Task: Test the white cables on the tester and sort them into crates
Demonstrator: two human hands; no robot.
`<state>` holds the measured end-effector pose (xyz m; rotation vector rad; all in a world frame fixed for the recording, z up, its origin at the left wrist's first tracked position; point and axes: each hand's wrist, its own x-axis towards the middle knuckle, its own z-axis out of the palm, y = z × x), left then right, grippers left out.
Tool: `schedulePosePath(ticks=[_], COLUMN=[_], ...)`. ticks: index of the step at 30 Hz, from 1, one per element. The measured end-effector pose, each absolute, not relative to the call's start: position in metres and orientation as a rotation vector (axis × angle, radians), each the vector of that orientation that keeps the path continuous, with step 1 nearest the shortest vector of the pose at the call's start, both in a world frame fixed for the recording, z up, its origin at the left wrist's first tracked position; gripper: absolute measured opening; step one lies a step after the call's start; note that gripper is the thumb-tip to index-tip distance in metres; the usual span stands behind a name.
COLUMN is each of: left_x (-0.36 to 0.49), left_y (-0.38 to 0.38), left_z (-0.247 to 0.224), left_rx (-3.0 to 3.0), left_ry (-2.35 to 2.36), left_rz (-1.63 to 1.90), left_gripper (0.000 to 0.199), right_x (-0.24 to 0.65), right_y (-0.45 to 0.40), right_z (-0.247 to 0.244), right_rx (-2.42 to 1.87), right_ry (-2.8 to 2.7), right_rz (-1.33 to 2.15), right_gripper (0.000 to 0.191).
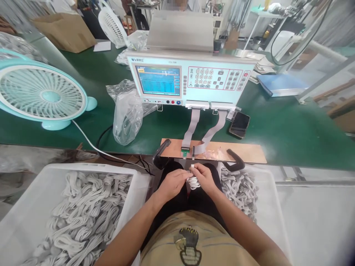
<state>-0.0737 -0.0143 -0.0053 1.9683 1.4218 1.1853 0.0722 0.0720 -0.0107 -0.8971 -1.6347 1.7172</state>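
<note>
Bench [280,129] spans the far side of the lap [195,201], so gear on it faces the seat. Left bin [24,207] and right bin [268,199] flank the legs, both holding cable bundles [85,218]; probably placed low for short reach. Instrument [185,81] sits mid-bench, lit screen [158,82] turned near, presumably for reading from the seat. Tan board [222,147] lies along the near edge. Left ribbon cable [191,127] and right ribbon cable [215,131] run from instrument front to board, likely to put their ends close to the hands. Left hand [174,181] and right hand [204,178]: both gripping 1 coiled white cable [194,183], above the lap, just near of the board. 2 clamps [235,160] seem to pin the board against sliding. White plug end [192,166] sticks up far-side between the fingers; exact contact partly hidden.
</note>
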Motion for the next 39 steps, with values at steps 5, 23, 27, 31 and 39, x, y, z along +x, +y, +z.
schedulePosePath(ticks=[5,23,27,31,39], left_x=[-0.077,-0.070,-0.061,-0.059,-0.052], left_y=[-0.007,0.016,0.019,0.019,0.024], left_z=[-0.009,-0.004,-0.012,-0.012,-0.022], left_rx=[1.759,1.218,1.081,1.063,0.802], left_ry=[1.562,1.548,1.642,1.655,1.578], left_rz=[1.183,1.401,1.512,1.538,1.593], left_gripper=[0.019,0.031,0.033,0.033,0.032], right_x=[0.066,0.056,0.058,0.058,0.058], right_y=[0.080,0.084,0.085,0.086,0.086], right_z=[-0.017,-0.007,-0.009,-0.011,-0.010], right_rx=[-1.015,-1.053,-1.005,-1.000,-1.005], right_ry=[-1.571,-1.103,-1.110,-1.103,-1.149], right_rz=[1.641,1.948,1.976,1.995,1.956], right_gripper=[0.024,0.025,0.022,0.021,0.024])
